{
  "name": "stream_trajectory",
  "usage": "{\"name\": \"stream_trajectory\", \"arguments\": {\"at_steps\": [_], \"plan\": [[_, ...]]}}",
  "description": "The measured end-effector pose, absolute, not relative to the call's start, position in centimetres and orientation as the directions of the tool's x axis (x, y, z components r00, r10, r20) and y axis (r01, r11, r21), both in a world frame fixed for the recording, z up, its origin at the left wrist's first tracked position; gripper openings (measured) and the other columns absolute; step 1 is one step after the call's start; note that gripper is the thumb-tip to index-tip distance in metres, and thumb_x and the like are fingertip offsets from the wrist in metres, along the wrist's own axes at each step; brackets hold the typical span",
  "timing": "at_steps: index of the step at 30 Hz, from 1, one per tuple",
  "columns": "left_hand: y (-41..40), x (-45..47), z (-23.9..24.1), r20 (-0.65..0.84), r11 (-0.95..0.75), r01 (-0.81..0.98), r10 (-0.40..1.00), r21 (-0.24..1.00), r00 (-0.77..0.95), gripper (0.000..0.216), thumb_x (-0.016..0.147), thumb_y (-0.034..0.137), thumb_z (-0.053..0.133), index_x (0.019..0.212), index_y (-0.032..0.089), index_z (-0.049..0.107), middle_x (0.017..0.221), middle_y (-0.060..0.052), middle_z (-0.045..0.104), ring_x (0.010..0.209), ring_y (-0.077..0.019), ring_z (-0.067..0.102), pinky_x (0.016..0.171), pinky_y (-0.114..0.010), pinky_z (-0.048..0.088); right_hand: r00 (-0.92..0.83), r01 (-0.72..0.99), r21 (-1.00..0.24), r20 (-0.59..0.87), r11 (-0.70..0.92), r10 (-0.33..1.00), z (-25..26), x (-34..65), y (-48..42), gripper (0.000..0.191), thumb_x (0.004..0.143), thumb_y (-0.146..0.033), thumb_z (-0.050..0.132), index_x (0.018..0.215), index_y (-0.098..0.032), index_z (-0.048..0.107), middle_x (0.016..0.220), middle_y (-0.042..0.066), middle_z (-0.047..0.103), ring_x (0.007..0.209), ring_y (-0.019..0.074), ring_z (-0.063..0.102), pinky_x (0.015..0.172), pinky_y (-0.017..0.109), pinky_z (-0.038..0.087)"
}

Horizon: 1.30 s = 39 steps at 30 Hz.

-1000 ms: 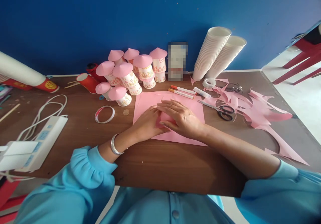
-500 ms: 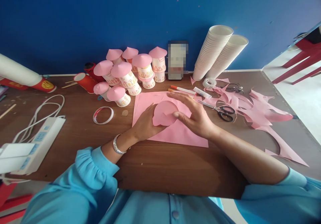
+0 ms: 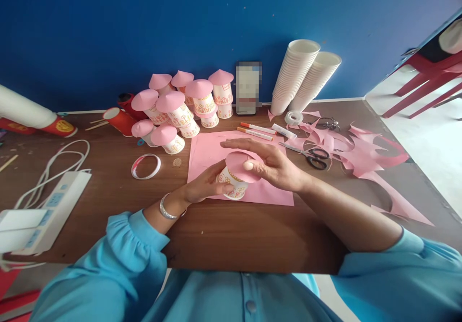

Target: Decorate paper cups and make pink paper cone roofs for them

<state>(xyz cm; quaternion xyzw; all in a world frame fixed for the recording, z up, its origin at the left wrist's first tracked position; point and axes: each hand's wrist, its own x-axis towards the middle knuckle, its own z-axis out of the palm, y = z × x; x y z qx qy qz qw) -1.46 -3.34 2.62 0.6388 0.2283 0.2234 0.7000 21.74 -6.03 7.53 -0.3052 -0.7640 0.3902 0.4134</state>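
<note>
My left hand (image 3: 204, 185) is wrapped round a paper cup (image 3: 234, 188) with orange and yellow drawings, its base turned a little toward me. On top of the cup sits a pink paper cone (image 3: 238, 164), like a small roof. My right hand (image 3: 276, 165) arches over the cone with its fingers stretched out, and its thumb touches the paper. Beneath both hands lies a pink paper sheet (image 3: 205, 148). Behind stand several decorated cups with pink cone roofs (image 3: 199, 90). Scissors (image 3: 312, 156), two markers (image 3: 258, 129) and a glue stick (image 3: 284, 130) lie beyond my right hand.
Two tall stacks of white cups (image 3: 296, 74) lean near the blue wall, beside a phone (image 3: 248, 88). Pink paper scraps (image 3: 375, 158) spread over the right side. A tape roll (image 3: 146, 166), red cups (image 3: 119, 121) and a power strip (image 3: 54, 211) are on the left.
The cup under the cone has tilted, so its drawn side now shows. My left fingers have shifted to its front side. The view has moved slightly.
</note>
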Motion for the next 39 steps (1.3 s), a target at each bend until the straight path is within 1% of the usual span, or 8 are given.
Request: {"name": "stream_trajectory", "arguments": {"at_steps": [2, 7, 12, 19, 27, 34, 36, 39], "plan": [[-3.4, -1.5, 2.4, -0.072, 0.129, -0.011, 0.62, 0.992, 0.781, 0.066, 0.08, 0.052, 0.08, 0.137, 0.022, 0.065, 0.12, -0.012, 0.075, 0.116, -0.0338, 0.069, 0.093, -0.045, 0.058, -0.477, 0.148, -0.864, 0.363, 0.481, 0.8, 7.5, 21.7, -6.2, 0.053, 0.101, -0.059, 0.059, 0.141, -0.025, 0.066, 0.144, 0.01, 0.068, 0.138, 0.0274, 0.061, 0.118, 0.047, 0.049], [-3.5, -1.4, 2.0, -0.089, 0.199, -0.046, 0.62, 0.979, 0.779, 0.063, 0.075, 0.052, 0.085, 0.127, 0.02, 0.069, 0.108, -0.009, 0.075, 0.096, -0.0259, 0.071, 0.083, -0.038, 0.057, -0.431, 0.15, -0.892, 0.329, 0.426, 0.84, 7.0, 21.2, -6.5, 0.053, 0.099, -0.062, 0.06, 0.134, -0.023, 0.07, 0.133, 0.01, 0.074, 0.126, 0.0257, 0.069, 0.109, 0.042, 0.055], [-3.5, -1.0, 1.8, -0.08, 0.234, -0.086, 0.617, 0.969, 0.783, 0.068, 0.07, 0.052, 0.09, 0.125, 0.018, 0.068, 0.096, -0.007, 0.073, 0.086, -0.0233, 0.069, 0.077, -0.034, 0.054, -0.399, 0.147, -0.878, 0.369, 0.455, 0.84, 6.6, 20.5, -6.9, 0.055, 0.1, -0.061, 0.06, 0.14, -0.024, 0.065, 0.141, 0.011, 0.07, 0.132, 0.0269, 0.065, 0.112, 0.044, 0.053], [-3.4, -0.9, 1.5, -0.086, 0.253, -0.086, 0.601, 0.964, 0.794, 0.062, 0.071, 0.053, 0.089, 0.117, 0.015, 0.07, 0.086, -0.004, 0.07, 0.075, -0.0168, 0.062, 0.071, -0.03, 0.051, -0.369, 0.124, -0.886, 0.377, 0.447, 0.85, 5.9, 19.9, -7.3, 0.049, 0.103, -0.055, 0.058, 0.137, -0.021, 0.066, 0.138, 0.011, 0.071, 0.13, 0.025, 0.067, 0.113, 0.041, 0.053], [-3.3, -0.7, 1.8, -0.086, 0.24, -0.084, 0.619, 0.967, 0.78, 0.062, 0.069, 0.052, 0.091, 0.115, 0.015, 0.071, 0.094, -0.007, 0.072, 0.083, -0.0209, 0.067, 0.075, -0.032, 0.052, -0.368, 0.154, -0.845, 0.432, 0.512, 0.823, 4.8, 19.8, -7.3, 0.05, 0.102, -0.054, 0.058, 0.141, -0.022, 0.062, 0.141, 0.013, 0.069, 0.132, 0.0271, 0.065, 0.113, 0.044, 0.053], [-3.3, -0.6, 3.1, -0.094, 0.12, 0.032, 0.56, 0.992, 0.823, 0.062, 0.066, 0.03, 0.094, 0.121, 0.018, 0.069, 0.114, -0.009, 0.076, 0.111, -0.0314, 0.07, 0.091, -0.041, 0.057, -0.42, 0.204, -0.809, 0.437, 0.552, 0.796, 4.4, 20.0, -6.9, 0.054, 0.1, -0.055, 0.062, 0.143, -0.023, 0.06, 0.139, 0.013, 0.07, 0.13, 0.0275, 0.066, 0.11, 0.044, 0.054], [-3.3, -0.6, 3.2, -0.109, 0.102, 0.063, 0.558, 0.993, 0.822, 0.058, 0.068, 0.03, 0.093, 0.12, 0.017, 0.069, 0.114, -0.01, 0.076, 0.111, -0.0311, 0.07, 0.092, -0.042, 0.057, -0.432, 0.197, -0.806, 0.44, 0.558, 0.788, 4.3, 20.1, -6.9, 0.055, 0.099, -0.056, 0.064, 0.142, -0.022, 0.06, 0.137, 0.013, 0.071, 0.129, 0.0275, 0.066, 0.109, 0.044, 0.054], [-3.4, -0.8, 3.2, -0.136, 0.108, 0.09, 0.582, 0.99, 0.801, 0.055, 0.075, 0.038, 0.089, 0.121, 0.016, 0.068, 0.111, -0.01, 0.075, 0.105, -0.0287, 0.07, 0.089, -0.041, 0.058, -0.427, 0.182, -0.815, 0.439, 0.55, 0.791, 4.4, 20.2, -6.8, 0.059, 0.097, -0.059, 0.065, 0.144, -0.023, 0.06, 0.141, 0.014, 0.069, 0.133, 0.0282, 0.064, 0.112, 0.046, 0.052]]}}
